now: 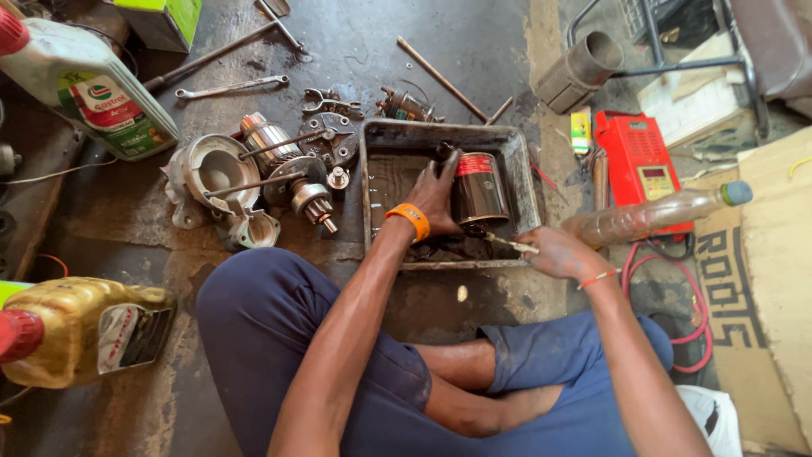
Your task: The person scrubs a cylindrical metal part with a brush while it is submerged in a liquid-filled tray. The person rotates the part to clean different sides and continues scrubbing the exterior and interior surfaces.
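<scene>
Oily floor: one tray (pixel 523 161), one cylinder (pixel 480 188), two hands (pixel 436 190) (pixel 558 252).

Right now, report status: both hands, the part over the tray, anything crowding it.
Left hand grips dark cylindrical housing over metal tray. Right hand holds thin brush at its lower end. Dismantled motor parts lie left of tray, apart.

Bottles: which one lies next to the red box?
The clear plastic bottle with the blue-grey cap, lying on its side against the red box. The other bottles sit far left.
</scene>
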